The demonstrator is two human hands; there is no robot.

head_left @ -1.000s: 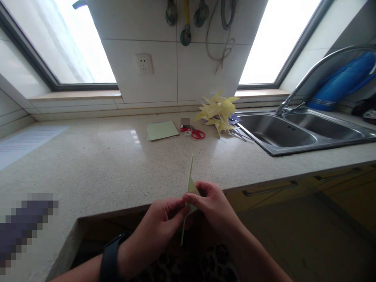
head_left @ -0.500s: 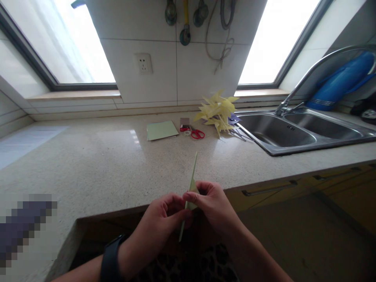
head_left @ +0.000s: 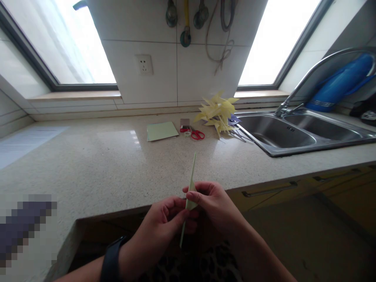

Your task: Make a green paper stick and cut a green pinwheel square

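Note:
A folded pale green paper (head_left: 192,176) is pinched edge-on between both hands, just in front of the counter's near edge. Its thin tip points up and away from me, and a lower tip sticks out below the fingers. My left hand (head_left: 160,227), with a dark watch on the wrist, grips it from the left with thumb and fingers closed. From the right, my right hand (head_left: 213,205) presses thumb and forefinger onto the fold.
On the speckled counter (head_left: 102,164) lie a flat green sheet (head_left: 162,130), red scissors (head_left: 197,134), a small tape roll and box, and a heap of yellow folded paper shapes (head_left: 217,111). A steel double sink (head_left: 293,133) with faucet is at the right.
The paper's upper tip swung slightly right, then back towards upright. Both hands kept their pinch and shifted only a little.

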